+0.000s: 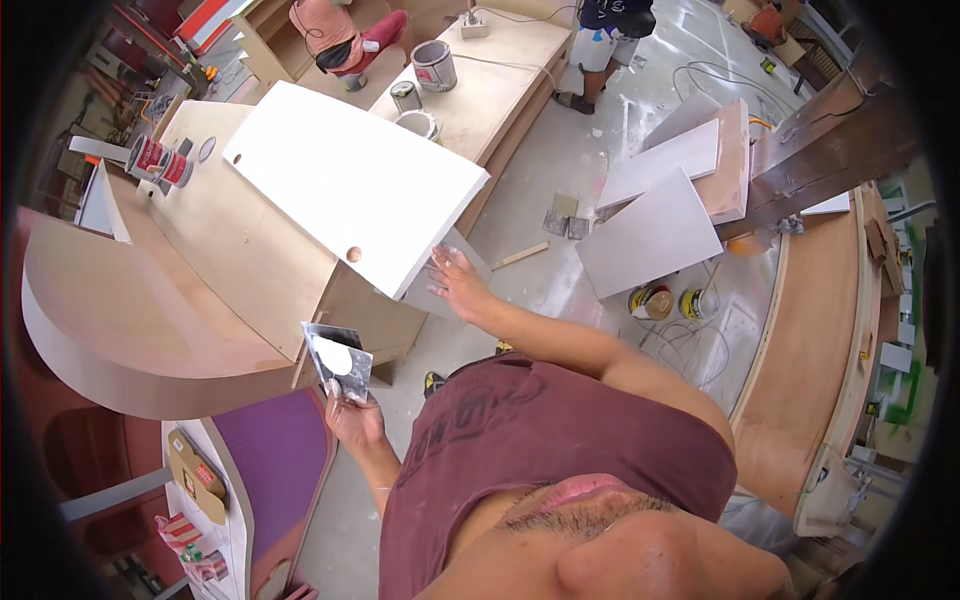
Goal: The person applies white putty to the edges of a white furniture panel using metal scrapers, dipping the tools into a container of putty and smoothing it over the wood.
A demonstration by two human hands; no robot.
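My left hand (357, 418) is closed on a flat putty scraper (352, 386) with a blob of white filler on its face. A second dark blade stands up behind it in the same grip. My right hand (460, 284) has its fingers stretched out at the near right edge of a white panel (350, 180). Whether the fingertips press on the edge or hover just beside it I cannot tell. The panel lies on a wooden bench and has a round hole near each of two corners. White dust or filler marks the right fingers.
Red-labelled cans (160, 165) stand on the curved plywood counter (130, 290) at the left. A long plywood table (510, 50) carries tins and a power socket. White boards (650, 235) lean by a post at right, with open tins (650, 303) below. Two people work at the back.
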